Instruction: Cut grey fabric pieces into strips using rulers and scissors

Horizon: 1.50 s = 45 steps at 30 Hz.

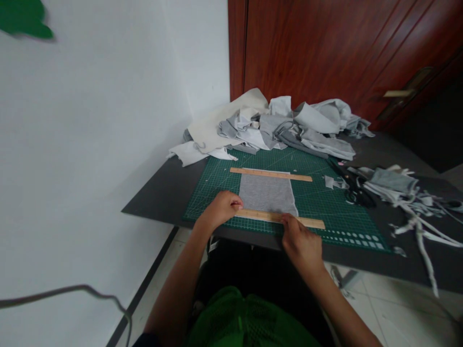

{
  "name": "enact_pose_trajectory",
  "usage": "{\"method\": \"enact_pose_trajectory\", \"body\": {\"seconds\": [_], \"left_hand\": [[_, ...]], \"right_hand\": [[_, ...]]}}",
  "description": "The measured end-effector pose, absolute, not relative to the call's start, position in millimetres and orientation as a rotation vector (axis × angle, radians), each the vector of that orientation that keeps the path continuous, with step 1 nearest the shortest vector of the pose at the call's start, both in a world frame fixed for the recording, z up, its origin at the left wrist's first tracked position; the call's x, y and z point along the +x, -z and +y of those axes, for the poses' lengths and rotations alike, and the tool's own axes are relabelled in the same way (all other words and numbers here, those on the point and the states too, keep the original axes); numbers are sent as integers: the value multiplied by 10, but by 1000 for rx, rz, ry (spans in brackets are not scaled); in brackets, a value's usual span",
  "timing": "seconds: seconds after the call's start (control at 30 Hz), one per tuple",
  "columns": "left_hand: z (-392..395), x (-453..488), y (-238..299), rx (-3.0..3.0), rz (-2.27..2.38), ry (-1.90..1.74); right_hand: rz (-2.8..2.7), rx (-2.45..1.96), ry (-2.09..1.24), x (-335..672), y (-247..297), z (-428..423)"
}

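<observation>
A grey fabric rectangle (pixel 266 194) lies on a green cutting mat (pixel 318 202). One wooden ruler (pixel 271 174) lies along its far edge. A second wooden ruler (pixel 304 220) lies along its near edge. My left hand (pixel 220 209) rests on the left end of the near ruler, fingers curled and pressed on the ruler and the cloth's corner. My right hand (pixel 302 243) sits at the ruler's middle with fingers bent down onto it; whether a small tool is in them is hidden.
A heap of grey and white fabric pieces (pixel 275 127) fills the back of the dark table (pixel 162 193). Black scissors (pixel 352 190) and fabric strips (pixel 408 197) lie to the right. A white wall is left, a wooden door (pixel 343 53) behind.
</observation>
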<state>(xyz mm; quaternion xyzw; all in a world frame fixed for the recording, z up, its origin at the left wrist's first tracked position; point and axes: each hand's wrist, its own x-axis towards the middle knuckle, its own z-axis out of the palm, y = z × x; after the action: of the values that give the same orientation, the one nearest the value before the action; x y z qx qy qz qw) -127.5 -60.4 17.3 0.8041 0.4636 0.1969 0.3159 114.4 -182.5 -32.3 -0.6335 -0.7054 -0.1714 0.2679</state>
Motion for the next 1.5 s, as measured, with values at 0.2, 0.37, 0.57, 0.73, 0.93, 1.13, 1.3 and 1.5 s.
{"method": "enact_pose_trajectory", "body": {"seconds": [0.2,0.37,0.57,0.73,0.93,1.13,1.3,1.5], "left_hand": [[-582,-1270,-128,2149,1186,-533],[-585,-1209,-96,2140,1259,-582],[-592,-1173,-76,2113,1322,-582],[-588,-1176,-64,2141,1323,-563],[-607,-1166,-106,2116,1325,-555],[-613,-1177,-126,2132,1295,-557],[-616,-1173,-120,2129,1307,-551],[-669,-1134,-96,2284,1443,-545]], "right_hand": [[-1917,-1711,454,1144,325,-1831],[-1906,-1733,443,1144,329,-1829],[-1922,-1735,484,1141,313,-1831],[-1925,-1708,468,1132,282,-1837],[-1921,-1725,424,1136,297,-1840],[-1921,-1691,477,1135,295,-1832],[-1918,-1686,503,1134,288,-1829],[-1939,-1666,482,1138,298,-1823]]}}
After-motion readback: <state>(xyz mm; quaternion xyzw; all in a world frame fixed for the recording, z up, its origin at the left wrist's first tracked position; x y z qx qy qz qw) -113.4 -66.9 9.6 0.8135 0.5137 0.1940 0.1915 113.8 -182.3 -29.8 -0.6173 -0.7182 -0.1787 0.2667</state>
